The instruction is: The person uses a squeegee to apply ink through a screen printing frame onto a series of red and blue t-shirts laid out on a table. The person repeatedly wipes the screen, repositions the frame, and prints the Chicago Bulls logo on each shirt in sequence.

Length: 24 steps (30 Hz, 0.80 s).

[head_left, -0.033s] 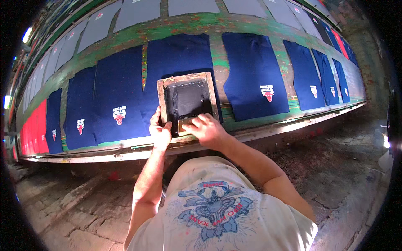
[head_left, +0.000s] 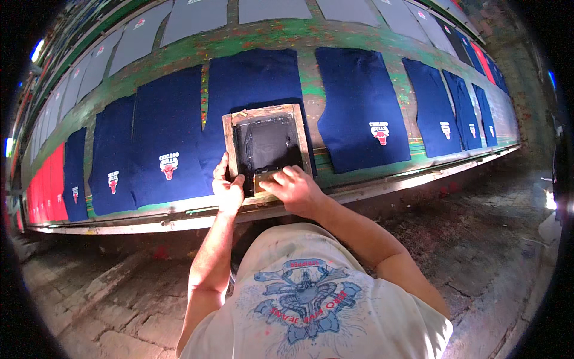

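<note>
A wooden screen-printing frame (head_left: 229,140) with a dark mesh (head_left: 266,143) lies on a navy fabric piece (head_left: 257,75) at the table's near edge. My left hand (head_left: 228,190) grips the frame's near left corner, thumb on the near side and fingers along the outer left edge. Inside the frame, at its near end, my right hand (head_left: 296,190) is closed around a squeegee (head_left: 261,183) with a wooden-looking handle. Its blade and the mesh beneath it are hidden. Dark ink smears show along the mesh's edges.
Navy pieces with a white and red bull print (head_left: 379,133) lie on both sides along the green-stained table (head_left: 311,90). Grey pieces (head_left: 194,24) line the far side. Red pieces (head_left: 45,185) lie at the far left. A pale rail (head_left: 179,224) edges the table.
My right hand and the squeegee have shifted very slightly toward me within the frame. The frame and my left hand stay in place.
</note>
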{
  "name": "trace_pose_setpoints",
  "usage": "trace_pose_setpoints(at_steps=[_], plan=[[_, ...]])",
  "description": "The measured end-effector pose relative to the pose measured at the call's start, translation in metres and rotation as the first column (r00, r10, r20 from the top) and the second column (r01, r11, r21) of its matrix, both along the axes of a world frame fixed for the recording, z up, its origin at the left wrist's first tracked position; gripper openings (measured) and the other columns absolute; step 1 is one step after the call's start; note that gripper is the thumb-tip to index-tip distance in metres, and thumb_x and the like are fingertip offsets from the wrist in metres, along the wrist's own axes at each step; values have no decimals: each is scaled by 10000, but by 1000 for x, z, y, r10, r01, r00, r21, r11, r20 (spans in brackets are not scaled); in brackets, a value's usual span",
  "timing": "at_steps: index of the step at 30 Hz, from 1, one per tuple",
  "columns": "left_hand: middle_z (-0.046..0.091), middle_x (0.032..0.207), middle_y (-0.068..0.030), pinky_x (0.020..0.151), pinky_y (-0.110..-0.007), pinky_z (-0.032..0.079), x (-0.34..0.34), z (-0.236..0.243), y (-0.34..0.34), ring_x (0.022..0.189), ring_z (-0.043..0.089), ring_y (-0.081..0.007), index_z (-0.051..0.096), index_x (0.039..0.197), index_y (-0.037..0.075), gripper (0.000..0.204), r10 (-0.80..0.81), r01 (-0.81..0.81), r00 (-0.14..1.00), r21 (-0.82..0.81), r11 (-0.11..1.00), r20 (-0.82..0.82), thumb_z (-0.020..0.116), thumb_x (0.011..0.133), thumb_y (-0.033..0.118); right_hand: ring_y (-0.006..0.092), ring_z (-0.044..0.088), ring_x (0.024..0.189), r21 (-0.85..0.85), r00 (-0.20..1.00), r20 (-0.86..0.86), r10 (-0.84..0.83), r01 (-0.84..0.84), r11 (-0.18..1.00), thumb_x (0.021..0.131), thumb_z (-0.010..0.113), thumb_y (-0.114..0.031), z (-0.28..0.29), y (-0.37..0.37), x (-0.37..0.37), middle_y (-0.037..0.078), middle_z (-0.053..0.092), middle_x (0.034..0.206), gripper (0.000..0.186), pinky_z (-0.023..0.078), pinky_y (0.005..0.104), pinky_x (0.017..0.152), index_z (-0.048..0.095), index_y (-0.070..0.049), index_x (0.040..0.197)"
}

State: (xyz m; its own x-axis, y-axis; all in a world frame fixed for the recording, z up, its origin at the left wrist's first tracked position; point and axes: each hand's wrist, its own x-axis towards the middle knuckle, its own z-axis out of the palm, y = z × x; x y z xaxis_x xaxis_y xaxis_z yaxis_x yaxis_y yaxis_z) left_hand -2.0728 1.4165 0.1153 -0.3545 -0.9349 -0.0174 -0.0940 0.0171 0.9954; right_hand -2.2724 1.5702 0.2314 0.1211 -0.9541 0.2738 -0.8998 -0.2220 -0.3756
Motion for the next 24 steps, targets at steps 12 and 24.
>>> trace_pose_setpoints(at_steps=[12, 24], plan=[[691, 1497, -169, 1266, -441, 417, -9, 12, -12, 1405, 613, -360, 711, 1464, 95, 745, -49, 97, 988, -332, 938, 148, 692, 752, -120, 448, 552, 1430, 129, 764, 348, -544, 535, 835, 944, 845, -128, -7, 21, -13, 227, 596, 1564, 585, 459, 531, 1214, 670, -100, 1501], [658, 1515, -160, 906, -283, 541, -16, 63, -7, 957, 645, -113, 797, 1218, 44, 518, 3, 3, 1000, -263, 965, 24, 675, 767, -180, 237, 630, 1359, 229, 518, 722, -460, 447, 864, 981, 828, -138, -4, 50, -45, 141, 652, 1466, 516, 511, 384, 1142, 707, -70, 1477]])
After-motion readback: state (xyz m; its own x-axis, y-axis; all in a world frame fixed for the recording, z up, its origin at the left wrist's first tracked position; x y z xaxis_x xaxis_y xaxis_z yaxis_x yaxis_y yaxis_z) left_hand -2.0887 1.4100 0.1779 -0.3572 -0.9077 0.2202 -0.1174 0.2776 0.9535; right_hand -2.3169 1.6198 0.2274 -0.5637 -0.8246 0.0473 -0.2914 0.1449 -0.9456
